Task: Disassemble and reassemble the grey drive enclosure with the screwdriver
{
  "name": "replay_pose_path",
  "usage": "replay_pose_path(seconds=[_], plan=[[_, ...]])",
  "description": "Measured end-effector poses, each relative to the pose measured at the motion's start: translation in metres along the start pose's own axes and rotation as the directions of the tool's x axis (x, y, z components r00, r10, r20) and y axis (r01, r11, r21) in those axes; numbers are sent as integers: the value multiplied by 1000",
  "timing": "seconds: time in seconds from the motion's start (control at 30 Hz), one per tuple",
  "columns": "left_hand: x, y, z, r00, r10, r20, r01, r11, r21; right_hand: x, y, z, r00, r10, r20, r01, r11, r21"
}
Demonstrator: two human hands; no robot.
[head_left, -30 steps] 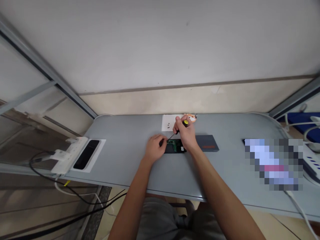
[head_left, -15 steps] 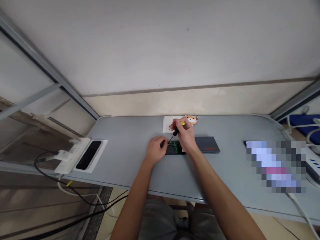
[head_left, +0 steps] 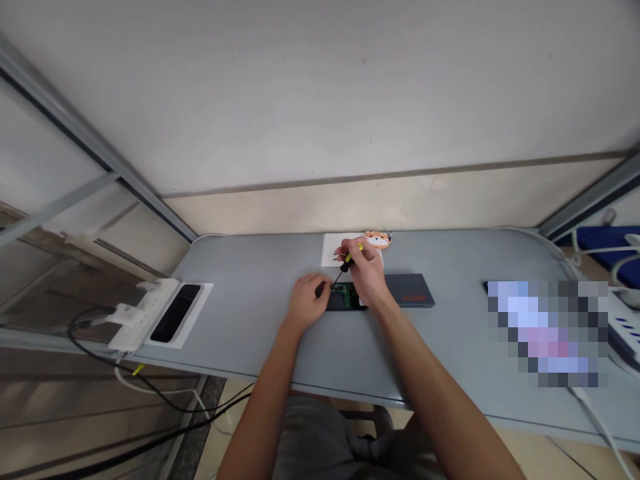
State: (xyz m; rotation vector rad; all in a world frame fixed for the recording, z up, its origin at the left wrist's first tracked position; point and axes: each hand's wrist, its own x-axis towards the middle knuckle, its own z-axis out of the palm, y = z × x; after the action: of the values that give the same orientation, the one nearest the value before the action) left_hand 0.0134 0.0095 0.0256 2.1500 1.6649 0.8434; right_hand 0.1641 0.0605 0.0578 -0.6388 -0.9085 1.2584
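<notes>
In the middle of the desk lies a dark, opened device (head_left: pixel 339 303) with a green circuit board (head_left: pixel 346 291) showing inside. My left hand (head_left: pixel 307 299) is closed on the device's left end, fingers bent over its edge. Between the fingers of my right hand (head_left: pixel 367 270) is a screwdriver (head_left: pixel 347 265) with a black and yellow handle. It tilts down to the left, its thin shaft reaching the board's upper left part, close to my left fingertips. Whether the tip sits in a screw is too small to tell. My right hand hides the device's right end.
A dark grey flat box (head_left: pixel 413 291) lies right of the device. Behind my right hand are a white paper (head_left: pixel 329 248) and an orange animal-face cutout (head_left: pixel 377 240). At left, a black phone (head_left: pixel 176 313) lies beside a white power strip (head_left: pixel 150 313); a blurred-out screen (head_left: pixel 540 333) lies right.
The screwdriver handle has turned in my right hand, showing more yellow, and its tip stays at the same part of the board. My left hand holds its place; the whole view has shifted slightly.
</notes>
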Motion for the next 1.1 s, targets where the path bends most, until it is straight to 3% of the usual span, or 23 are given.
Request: replay_pose_path(seconds=[0.17, 0.3, 0.4, 0.57, 0.77, 1.0, 1.1], plan=[[0, 1, -1, 1000, -4, -7, 4, 1000, 17, -4, -3, 3, 997, -47, -57, 40, 992, -117], [1, 0, -2, 1000, -2, 1, 2, 1000, 8, -6, -5, 6, 997, -75, 27, 78, 989, -126], [1, -1, -1, 1000, -8, 14, 8, 1000, 5, -4, -5, 5, 997, -29, 69, 34, 997, -63], [0, -1, 0, 1000, -14, 11, 14, 1000, 11, -1, 0, 1, 999, 42, 27, -41, 999, -22], [1, 1, 0, 999, -23, 25, 22, 999, 24, -4, -1, 5, 996, -74, -39, 68, 988, -140], [1, 1, 1, 999, -20, 29, 20, 1000, 15, -6, 1, 3, 996, -79, -40, 69, 976, -205], [2, 0, 2, 999, -20, 31, 19, 1000, 17, -3, 4, 0, 997, -38, -68, 28, 991, -131]])
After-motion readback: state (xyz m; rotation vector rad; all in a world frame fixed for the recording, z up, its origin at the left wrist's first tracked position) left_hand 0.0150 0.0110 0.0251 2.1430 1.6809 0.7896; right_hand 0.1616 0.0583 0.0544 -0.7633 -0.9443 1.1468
